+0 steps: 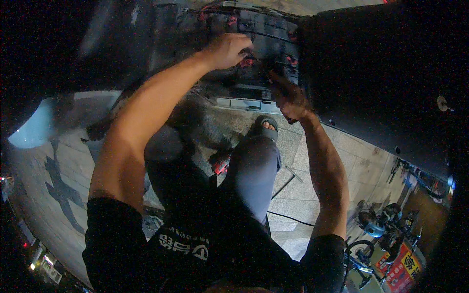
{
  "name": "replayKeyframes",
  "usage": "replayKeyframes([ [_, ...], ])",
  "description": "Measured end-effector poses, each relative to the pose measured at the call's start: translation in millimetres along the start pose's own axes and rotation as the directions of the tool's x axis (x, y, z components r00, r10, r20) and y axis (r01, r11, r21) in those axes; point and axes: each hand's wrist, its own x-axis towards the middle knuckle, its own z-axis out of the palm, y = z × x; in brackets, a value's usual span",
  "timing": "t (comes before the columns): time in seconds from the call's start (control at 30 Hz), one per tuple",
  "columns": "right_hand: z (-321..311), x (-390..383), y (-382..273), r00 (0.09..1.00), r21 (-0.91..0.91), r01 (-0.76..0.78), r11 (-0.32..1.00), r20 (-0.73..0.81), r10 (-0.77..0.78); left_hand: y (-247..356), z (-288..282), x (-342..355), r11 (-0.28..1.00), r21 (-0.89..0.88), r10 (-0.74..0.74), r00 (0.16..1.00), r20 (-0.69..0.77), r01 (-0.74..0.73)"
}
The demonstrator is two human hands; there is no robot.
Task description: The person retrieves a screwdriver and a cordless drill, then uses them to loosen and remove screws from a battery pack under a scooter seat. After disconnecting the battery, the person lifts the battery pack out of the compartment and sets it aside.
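Dark battery-like blocks (271, 45) with red caps sit in an open compartment ahead of me. Over their middle, my left hand (233, 51) has its fingers curled down beside a red cap (245, 63); anything pinched in them is hidden. My right hand (291, 101), to the right and nearer to me, is wrapped round a dark-handled tool (292, 120). The tool's front end points up and left toward the left hand. Deep shadow keeps its exact kind from showing.
A dark panel (371, 83) rises on the right. On the paving below lie a red-and-black tool (221, 166), a thin dark bar (285, 184) and a black cable (293, 218). Parked bikes (376, 227) and a red sign (403, 271) stand at lower right.
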Motion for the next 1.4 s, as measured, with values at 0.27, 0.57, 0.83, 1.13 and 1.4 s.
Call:
replayKeyframes([
  [0.27, 4.0, -1.1, -11.6, 0.984, -0.045, 0.109, 0.993, -0.136, -0.115, -5.5, 0.0, 0.3, 0.996, 0.028, 0.088, 0.993, -0.074, -0.087],
  [0.57, 84.0, -168.6, 53.0, 0.805, 0.243, -0.119, 0.963, -0.544, 0.237, -5.4, -14.3, 27.3, 0.999, -0.004, 0.039, 0.965, 0.259, -0.039],
  [0.83, 289.8, -382.2, 166.9, 0.594, 0.246, -0.748, 0.617, -0.167, 0.787, -12.3, -26.7, 47.9, 0.996, -0.004, -0.073, 0.857, 0.51, 0.087],
  [1.13, 257.2, -433.7, 315.5, -0.217, 0.291, -0.95, -0.114, -0.35, 0.911, 14.5, -8.9, 16.1, 0.974, 0.227, -0.092, 0.957, 0.274, 0.029],
  [1.4, 205.7, -408.5, 234.2, 0.548, 0.067, -0.649, 0.758, -0.649, 0.527, 39.8, 10.6, -42.3, 0.986, 0.118, -0.104, 0.987, -0.121, 0.119],
])
